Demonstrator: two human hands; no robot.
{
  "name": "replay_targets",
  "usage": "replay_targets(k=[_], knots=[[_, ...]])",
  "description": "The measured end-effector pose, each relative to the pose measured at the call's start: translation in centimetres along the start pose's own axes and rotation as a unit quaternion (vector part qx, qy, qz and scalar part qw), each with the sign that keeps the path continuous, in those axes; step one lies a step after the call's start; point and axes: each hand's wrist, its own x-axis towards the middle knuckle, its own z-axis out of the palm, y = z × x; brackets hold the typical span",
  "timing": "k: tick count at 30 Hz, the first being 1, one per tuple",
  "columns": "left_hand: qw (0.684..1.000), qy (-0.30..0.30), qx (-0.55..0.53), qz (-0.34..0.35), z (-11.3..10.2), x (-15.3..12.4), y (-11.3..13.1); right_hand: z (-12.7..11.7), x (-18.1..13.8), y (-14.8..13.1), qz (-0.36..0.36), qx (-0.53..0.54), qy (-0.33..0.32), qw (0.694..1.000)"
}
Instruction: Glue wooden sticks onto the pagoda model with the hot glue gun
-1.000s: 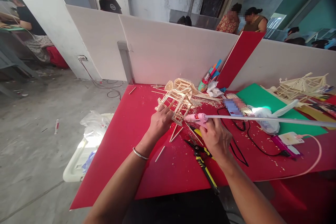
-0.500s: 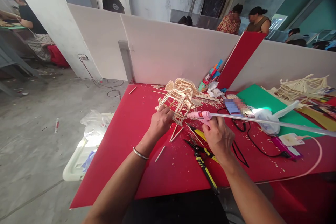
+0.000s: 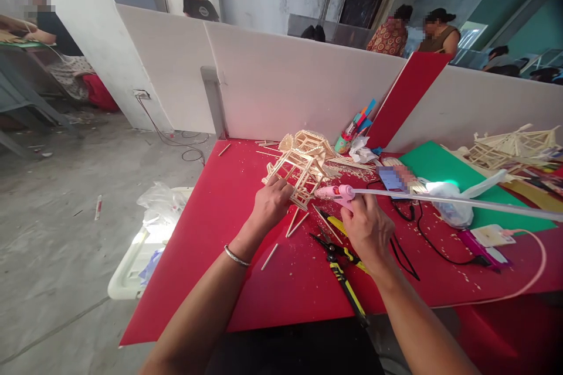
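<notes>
My left hand point(image 3: 273, 202) grips the near left side of a small house-like frame point(image 3: 303, 167) built of thin wooden sticks; its fingertips are partly hidden. In my right hand point(image 3: 366, 224) is a pink hot glue gun point(image 3: 335, 192), with a long clear glue stick point(image 3: 440, 201) jutting from its back. The gun's nozzle points left and is close to the frame's lower right corner; whether they touch I cannot tell. Below the frame lie loose sticks point(image 3: 270, 256). Yellow-and-black pliers point(image 3: 341, 275) and a yellow utility knife point(image 3: 336, 224) rest beside my right hand.
The red table point(image 3: 211, 246) carries wood crumbs, a cup of pens point(image 3: 343, 142), a phone point(image 3: 391, 180) and a power strip point(image 3: 484, 246) with cables. Another stick model point(image 3: 512, 149) stands near a green board point(image 3: 428, 158). A white partition point(image 3: 281, 82) rises behind, with people beyond.
The view has shifted very slightly. Both hands keep their grips, and the glue gun stays at the frame's lower right corner.
</notes>
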Motion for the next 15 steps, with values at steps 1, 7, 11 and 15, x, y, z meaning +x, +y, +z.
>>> replay_targets(k=[1,7,11,15], knots=[[1.0,0.001,0.0,0.001,0.01,-0.01,0.0,0.0,0.02,0.01,0.0,0.0,-0.001,1.0],[1.0,0.01,-0.001,0.004,0.13,-0.04,-0.06,-0.13,0.0,0.03,-0.003,0.002,-0.008,1.0],[1.0,0.006,-0.002,0.005,0.08,-0.02,-0.05,-0.1,-0.09,0.1,-0.002,0.001,0.005,1.0],[1.0,0.007,-0.007,0.003,0.05,-0.06,-0.02,-0.07,0.01,0.09,-0.004,-0.001,-0.007,1.0]])
